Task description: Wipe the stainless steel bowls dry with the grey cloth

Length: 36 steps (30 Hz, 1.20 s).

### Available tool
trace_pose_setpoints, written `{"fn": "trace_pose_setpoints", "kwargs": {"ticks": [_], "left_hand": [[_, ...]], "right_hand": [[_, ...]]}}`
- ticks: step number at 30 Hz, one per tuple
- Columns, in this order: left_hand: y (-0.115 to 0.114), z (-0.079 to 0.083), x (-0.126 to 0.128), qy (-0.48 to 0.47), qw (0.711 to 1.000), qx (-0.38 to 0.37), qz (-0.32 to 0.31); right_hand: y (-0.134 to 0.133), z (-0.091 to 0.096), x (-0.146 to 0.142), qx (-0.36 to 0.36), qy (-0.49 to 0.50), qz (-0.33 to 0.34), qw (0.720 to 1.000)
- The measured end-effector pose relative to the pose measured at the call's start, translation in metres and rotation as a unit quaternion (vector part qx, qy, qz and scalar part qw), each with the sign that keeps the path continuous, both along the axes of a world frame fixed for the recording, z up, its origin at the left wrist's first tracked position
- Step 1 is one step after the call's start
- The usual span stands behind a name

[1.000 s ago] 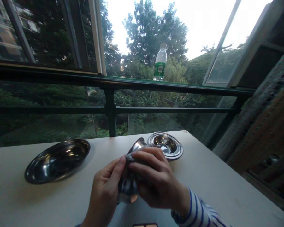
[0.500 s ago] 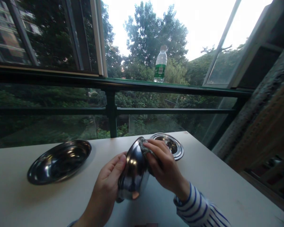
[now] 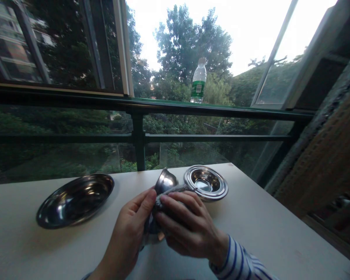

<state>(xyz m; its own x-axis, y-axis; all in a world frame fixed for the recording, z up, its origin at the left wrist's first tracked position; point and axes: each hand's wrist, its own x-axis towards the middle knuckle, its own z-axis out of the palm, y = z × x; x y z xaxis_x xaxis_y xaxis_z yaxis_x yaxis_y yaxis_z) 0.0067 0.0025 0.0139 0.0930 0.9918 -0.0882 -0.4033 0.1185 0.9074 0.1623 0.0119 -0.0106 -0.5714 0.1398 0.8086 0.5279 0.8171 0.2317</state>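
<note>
Your left hand (image 3: 131, 229) is curled around a small steel bowl (image 3: 165, 181), thumb and fingers closed on its near side, holding it tilted and lifted off the surface (image 3: 265, 225). Only the far, rounded part of the bowl shows above your fingers; the rest is hidden behind both hands. Your right hand (image 3: 186, 229) lies over the bowl from the right, fingers bent and pressing a grey woven cloth (image 3: 175, 189) against the metal. The fingertips of the right hand meet the thumb of the left, so the two hands touch across the bowl. A striped sleeve (image 3: 239, 264) covers your right wrist.

Just beyond your right hand a round steel dish with a broad flat rim (image 3: 205, 182) sits upright on the surface, close to the held bowl; whether the two touch cannot be told. Well to the left of your left hand lies a larger oval steel dish (image 3: 76, 199), also upright and apart from everything else.

Past both hands a dark green railing (image 3: 192, 108) runs across, and a clear plastic bottle with a green label (image 3: 198, 81) stands upright on its top rail.
</note>
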Motion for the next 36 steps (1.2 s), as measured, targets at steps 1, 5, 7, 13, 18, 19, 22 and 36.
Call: {"fn": "trace_pose_setpoints", "kwargs": {"ticks": [1,5,7,13,18,19,22,36], "left_hand": [[0.001,0.000,-0.001,0.005,1.000,0.001,-0.001],[0.004,-0.001,-0.005,0.030,0.999,0.012,-0.001],[0.005,-0.002,-0.006,0.038,0.999,0.019,0.010],[0.005,-0.001,-0.005,0.019,0.999,0.042,0.011],[0.000,-0.001,0.000,0.020,0.999,0.044,0.007],[0.000,-0.002,0.001,0.024,0.999,0.045,0.004],[-0.002,-0.004,0.002,0.038,0.998,0.056,0.000],[-0.004,-0.007,0.003,0.084,0.993,0.082,0.010]], "right_hand": [[-0.001,0.000,-0.001,0.009,-0.008,-0.001,1.000],[-0.003,-0.001,-0.003,0.041,-0.035,-0.004,0.999],[-0.003,-0.002,-0.004,0.045,-0.039,-0.003,0.998],[0.002,-0.004,0.001,0.023,-0.001,0.008,1.000],[0.012,0.003,0.011,-0.089,0.127,-0.028,0.987],[0.014,0.005,0.012,-0.117,0.159,-0.044,0.979],[0.013,0.011,0.015,-0.161,0.200,-0.074,0.964],[0.013,0.016,0.018,-0.185,0.203,-0.066,0.959]]}}
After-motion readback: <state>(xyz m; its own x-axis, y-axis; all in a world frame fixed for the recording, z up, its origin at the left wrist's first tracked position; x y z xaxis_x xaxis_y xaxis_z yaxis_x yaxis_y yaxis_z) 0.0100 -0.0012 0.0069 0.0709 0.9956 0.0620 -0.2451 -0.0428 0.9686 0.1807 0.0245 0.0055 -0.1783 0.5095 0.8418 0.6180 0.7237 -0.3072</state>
